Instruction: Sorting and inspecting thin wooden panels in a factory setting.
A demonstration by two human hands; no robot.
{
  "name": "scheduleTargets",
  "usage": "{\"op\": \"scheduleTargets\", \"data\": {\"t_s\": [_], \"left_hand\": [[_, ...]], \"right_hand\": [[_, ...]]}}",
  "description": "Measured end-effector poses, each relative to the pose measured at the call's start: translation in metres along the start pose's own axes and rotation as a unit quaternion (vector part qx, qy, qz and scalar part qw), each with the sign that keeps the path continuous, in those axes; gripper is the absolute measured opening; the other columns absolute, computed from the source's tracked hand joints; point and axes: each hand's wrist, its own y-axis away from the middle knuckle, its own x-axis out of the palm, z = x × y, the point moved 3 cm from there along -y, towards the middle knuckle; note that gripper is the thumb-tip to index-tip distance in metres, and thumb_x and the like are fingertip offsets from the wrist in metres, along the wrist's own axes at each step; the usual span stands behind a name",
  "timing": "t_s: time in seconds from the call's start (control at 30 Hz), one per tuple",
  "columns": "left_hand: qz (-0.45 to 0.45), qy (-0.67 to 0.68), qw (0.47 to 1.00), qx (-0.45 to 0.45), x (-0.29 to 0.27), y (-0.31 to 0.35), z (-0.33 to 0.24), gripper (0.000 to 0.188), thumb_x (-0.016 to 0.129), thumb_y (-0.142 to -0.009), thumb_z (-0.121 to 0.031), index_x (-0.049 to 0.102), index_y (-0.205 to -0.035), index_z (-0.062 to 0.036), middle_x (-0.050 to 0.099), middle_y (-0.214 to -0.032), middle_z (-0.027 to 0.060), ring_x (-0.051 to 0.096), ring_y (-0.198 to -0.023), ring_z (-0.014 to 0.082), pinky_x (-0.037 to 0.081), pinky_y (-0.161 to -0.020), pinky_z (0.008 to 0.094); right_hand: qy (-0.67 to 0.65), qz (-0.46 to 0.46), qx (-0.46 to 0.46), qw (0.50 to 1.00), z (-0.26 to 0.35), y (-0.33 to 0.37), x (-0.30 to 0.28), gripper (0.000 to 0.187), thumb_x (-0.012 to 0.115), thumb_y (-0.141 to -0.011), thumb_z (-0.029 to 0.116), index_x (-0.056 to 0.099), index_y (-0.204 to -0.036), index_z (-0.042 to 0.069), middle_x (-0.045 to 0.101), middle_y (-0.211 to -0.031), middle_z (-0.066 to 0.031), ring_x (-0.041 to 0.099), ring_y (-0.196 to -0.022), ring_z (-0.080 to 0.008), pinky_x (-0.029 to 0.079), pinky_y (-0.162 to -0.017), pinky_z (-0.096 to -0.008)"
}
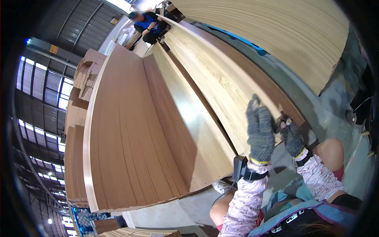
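My left hand (260, 128), in a dark grey knit glove, is stretched flat with its fingers together at the near end of a long light wood-grain panel (213, 67). The panel's right long edge is raised and looks blurred. My right hand (291, 136), in a matching glove with bare fingertips, is curled closed by the panel's near right corner. What its fingers hold is too small and dark to make out. Left of this panel lies another wood-grain panel (189, 106), its surface shiny with reflected light. A brown board (272, 89) shows along the raised edge's right side.
A co-worker (148, 25) in dark and blue clothing crouches at the panels' far end. Brown boards (126, 142) stand on edge at left, with stacked brown sheets (77, 146) behind. A large pale board stack (284, 35) fills the upper right. Grey floor (327, 106) lies at right.
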Motion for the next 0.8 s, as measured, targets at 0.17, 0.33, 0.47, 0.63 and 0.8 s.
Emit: {"op": "scheduleTargets", "data": {"t_s": [0.17,0.33,0.47,0.63,0.8], "left_hand": [[0.093,-0.065,0.992,0.064,0.029,0.016,0.056,0.039,0.048,-0.098,-0.027,0.048,-0.129,-0.0033,0.058,-0.092,0.0039,0.056,-0.07,0.0065,0.045,-0.053,0.0207],[0.012,-0.02,0.988,-0.153,-0.018,0.036,0.019,0.044,0.047,-0.097,-0.036,0.049,-0.128,-0.0048,0.058,-0.085,0.0008,0.047,-0.056,0.0058,0.043,-0.049,0.021],[-0.212,-0.076,0.974,0.0,-0.109,0.033,-0.048,0.037,0.051,-0.095,-0.042,0.059,-0.113,-0.0112,0.054,-0.074,-0.0035,0.046,-0.054,0.0049,0.039,-0.045,0.0193],[-0.428,-0.13,0.892,0.074,-0.183,0.082,-0.129,0.027,0.052,-0.094,-0.032,0.061,-0.112,-0.0141,0.048,-0.072,-0.0054,0.037,-0.051,0.0013,0.032,-0.041,0.0162],[-0.493,-0.136,0.858,0.047,-0.203,0.122,-0.138,0.021,0.055,-0.092,-0.025,0.062,-0.105,-0.0115,0.046,-0.07,-0.0044,0.034,-0.047,0.0034,0.028,-0.039,0.0178]], "right_hand": [[0.231,-0.11,-0.072,0.964,-0.019,-0.007,-0.04,0.026,0.052,-0.095,0.022,0.055,-0.11,0.0,0.061,-0.096,-0.0149,0.057,-0.083,-0.0251,0.046,-0.075,-0.035],[0.403,-0.301,-0.145,0.852,-0.034,-0.047,-0.08,0.03,0.048,-0.096,0.024,0.052,-0.114,0.001,0.059,-0.101,-0.0222,0.056,-0.094,-0.0355,0.045,-0.08,-0.0417],[0.439,-0.322,-0.159,0.824,-0.034,-0.074,-0.114,0.038,0.055,-0.091,0.029,0.054,-0.114,-0.001,0.059,-0.109,-0.0218,0.056,-0.099,-0.0345,0.045,-0.085,-0.0407],[0.082,-0.352,0.047,0.931,-0.056,-0.076,-0.106,0.032,0.056,-0.089,0.031,0.057,-0.088,-0.001,0.062,-0.083,-0.0138,0.055,-0.079,-0.0265,0.044,-0.072,-0.0385],[-0.15,-0.303,0.228,0.913,-0.136,-0.057,-0.098,0.034,0.053,-0.091,0.033,0.055,-0.097,-0.001,0.061,-0.092,-0.0147,0.058,-0.082,-0.0264,0.048,-0.067,-0.0371]]}}
